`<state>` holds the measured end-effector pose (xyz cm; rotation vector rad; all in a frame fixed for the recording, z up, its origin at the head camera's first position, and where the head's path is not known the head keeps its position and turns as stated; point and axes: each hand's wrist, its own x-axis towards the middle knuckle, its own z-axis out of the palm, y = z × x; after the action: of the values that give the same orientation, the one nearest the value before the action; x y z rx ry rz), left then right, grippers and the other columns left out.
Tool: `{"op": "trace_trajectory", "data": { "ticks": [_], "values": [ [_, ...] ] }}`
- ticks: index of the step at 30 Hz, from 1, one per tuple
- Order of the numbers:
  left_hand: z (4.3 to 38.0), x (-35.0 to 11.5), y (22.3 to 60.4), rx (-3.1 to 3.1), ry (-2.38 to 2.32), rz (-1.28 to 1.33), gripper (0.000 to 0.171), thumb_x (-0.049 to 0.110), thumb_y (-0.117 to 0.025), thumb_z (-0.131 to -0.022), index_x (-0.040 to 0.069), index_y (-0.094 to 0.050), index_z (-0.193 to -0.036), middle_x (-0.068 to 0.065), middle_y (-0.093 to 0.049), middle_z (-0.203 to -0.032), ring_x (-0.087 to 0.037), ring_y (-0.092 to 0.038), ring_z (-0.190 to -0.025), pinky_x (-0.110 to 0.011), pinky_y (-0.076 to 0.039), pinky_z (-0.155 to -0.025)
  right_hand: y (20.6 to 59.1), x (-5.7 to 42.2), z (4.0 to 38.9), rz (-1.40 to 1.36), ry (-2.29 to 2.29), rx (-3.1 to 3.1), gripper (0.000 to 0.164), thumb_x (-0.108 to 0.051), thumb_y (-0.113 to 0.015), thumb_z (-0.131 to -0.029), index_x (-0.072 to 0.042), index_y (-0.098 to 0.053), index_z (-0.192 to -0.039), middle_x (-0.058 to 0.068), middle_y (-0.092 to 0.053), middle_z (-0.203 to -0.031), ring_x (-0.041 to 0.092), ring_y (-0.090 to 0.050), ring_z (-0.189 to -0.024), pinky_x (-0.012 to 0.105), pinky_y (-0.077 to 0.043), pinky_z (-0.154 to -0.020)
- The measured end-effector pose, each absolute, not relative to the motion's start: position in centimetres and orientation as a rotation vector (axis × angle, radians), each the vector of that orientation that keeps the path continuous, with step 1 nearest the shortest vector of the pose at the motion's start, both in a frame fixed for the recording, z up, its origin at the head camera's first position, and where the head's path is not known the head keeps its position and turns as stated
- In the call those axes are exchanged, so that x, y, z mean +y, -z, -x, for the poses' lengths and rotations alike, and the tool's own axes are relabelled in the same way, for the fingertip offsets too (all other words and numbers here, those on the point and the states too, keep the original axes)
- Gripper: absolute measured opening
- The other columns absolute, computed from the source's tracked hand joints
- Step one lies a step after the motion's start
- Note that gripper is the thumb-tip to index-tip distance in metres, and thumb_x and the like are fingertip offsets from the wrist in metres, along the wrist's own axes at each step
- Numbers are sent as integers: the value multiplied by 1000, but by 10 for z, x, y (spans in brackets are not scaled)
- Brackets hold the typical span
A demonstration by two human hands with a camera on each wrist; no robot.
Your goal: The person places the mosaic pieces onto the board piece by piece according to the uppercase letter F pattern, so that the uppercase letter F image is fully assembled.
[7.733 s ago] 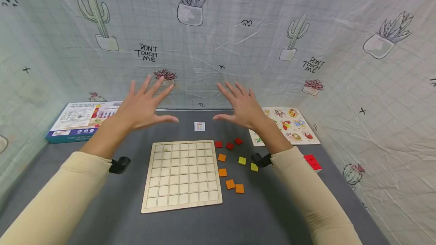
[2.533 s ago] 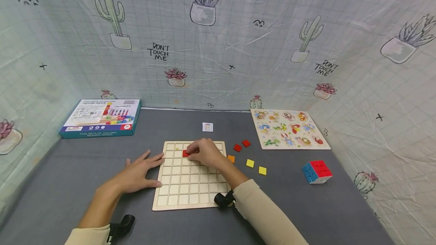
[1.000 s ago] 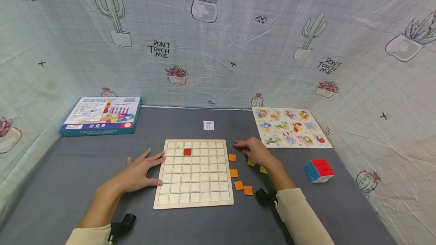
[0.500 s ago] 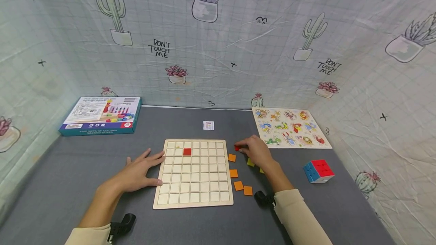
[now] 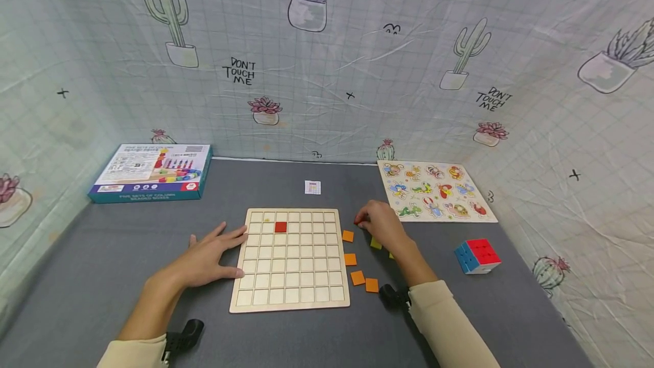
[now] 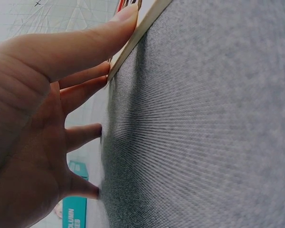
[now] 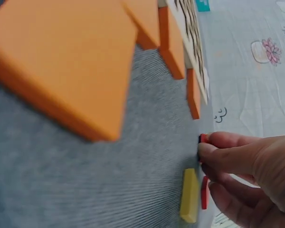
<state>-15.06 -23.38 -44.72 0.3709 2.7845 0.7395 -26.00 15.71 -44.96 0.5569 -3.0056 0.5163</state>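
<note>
A wooden grid board [image 5: 291, 266] lies on the grey table with one red tile [image 5: 280, 227] in a cell of its second row. Along its left edge my left hand [image 5: 206, 260] rests with fingers spread, thumb and fingertips at the rim. To the right of the board, my right hand [image 5: 384, 226] pinches a red square tile [image 7: 202, 139] between thumb and forefinger, low at the table. Its fingers mostly cover that tile in the head view. Another red tile [image 7: 204, 192] shows beneath the hand in the right wrist view, near a yellow tile [image 7: 189, 195].
Several orange tiles [image 5: 349, 259] lie beside the board's right edge. Yellow tiles [image 5: 376, 243] sit partly under the right forearm. A puzzle cube [image 5: 478, 256] and an insect picture board [image 5: 436, 192] are at the right. A teal-edged box [image 5: 151, 173] stands back left, a small printed card [image 5: 313, 187] behind the board.
Both hands came down from the air; the left settled at the board's edge. The right set one red tile in the grid, then moved right to the other red tiles and pinched one.
</note>
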Motion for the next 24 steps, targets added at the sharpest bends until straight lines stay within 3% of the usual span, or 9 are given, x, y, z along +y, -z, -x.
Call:
{"op": "trace_trajectory", "data": {
  "ticks": [9,18,24],
  "values": [
    [151,-234,448,2778,-731,-372,88,51,-82,-80,12,-50,-152,-11,-37,-166,-56,-16,-153,-94,0,-100,442,150,264,-624,-597,-3018,10,-10,-74,-93,-10,-82,-99,7,-75,-104,23,-69,-97,40,-60,-88],
    [151,-234,447,2775,-740,-359,89,52,-82,-79,12,-50,-152,-12,-37,-166,-56,-15,-154,-94,0,-101,421,128,257,-775,-756,-2958,19,-9,-68,-97,-8,-78,-113,9,-73,-114,21,-63,-90,35,-55,-78],
    [150,-234,445,2776,-748,-364,88,50,-83,-80,12,-50,-151,-12,-37,-166,-56,-15,-154,-94,0,-101,422,112,255,-834,-860,-2953,22,-5,-65,-98,-8,-77,-116,9,-73,-115,22,-67,-96,33,-57,-80]
  ]
}}
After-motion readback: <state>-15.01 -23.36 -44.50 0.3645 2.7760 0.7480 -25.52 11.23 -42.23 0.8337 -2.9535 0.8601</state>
